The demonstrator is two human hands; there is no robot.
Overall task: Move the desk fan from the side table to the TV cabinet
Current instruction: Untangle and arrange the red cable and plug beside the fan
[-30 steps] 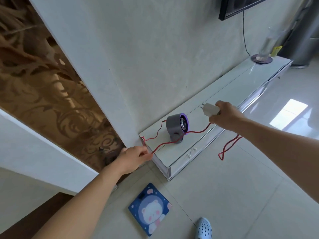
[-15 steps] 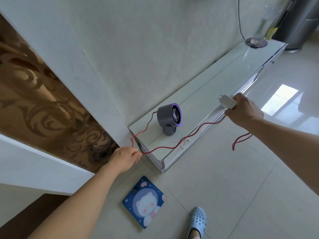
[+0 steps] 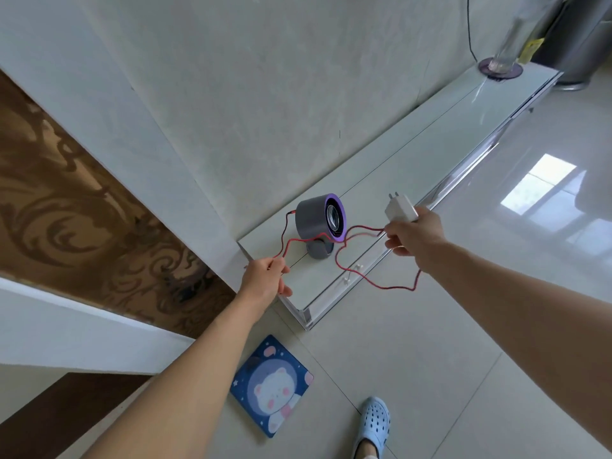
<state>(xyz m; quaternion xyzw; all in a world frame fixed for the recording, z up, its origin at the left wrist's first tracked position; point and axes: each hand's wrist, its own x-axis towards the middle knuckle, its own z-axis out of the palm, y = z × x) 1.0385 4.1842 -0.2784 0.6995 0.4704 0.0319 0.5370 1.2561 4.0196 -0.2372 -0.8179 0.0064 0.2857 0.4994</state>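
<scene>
A small grey desk fan [image 3: 318,219] with a purple front ring stands upright on the near left end of the long white TV cabinet [image 3: 430,150]. Its red cable [image 3: 374,282] runs from the back of the fan, loops across the cabinet top and hangs over the front edge. My left hand [image 3: 266,278] pinches the cable at the cabinet's left corner, just left of the fan. My right hand [image 3: 414,231] holds the white plug adapter [image 3: 400,208] in the air to the right of the fan.
A glass vase on a dark coaster [image 3: 500,69] stands at the cabinet's far end, beside a grey appliance [image 3: 583,38]. A black wire [image 3: 470,34] hangs down the wall. A blue bear-print scale [image 3: 271,385] lies on the tiled floor near my foot in a pale blue clog [image 3: 372,425].
My right hand has brought the plug adapter back left toward the fan, so the cable now sags in loops. My left hand has shifted slightly along the cable at the corner.
</scene>
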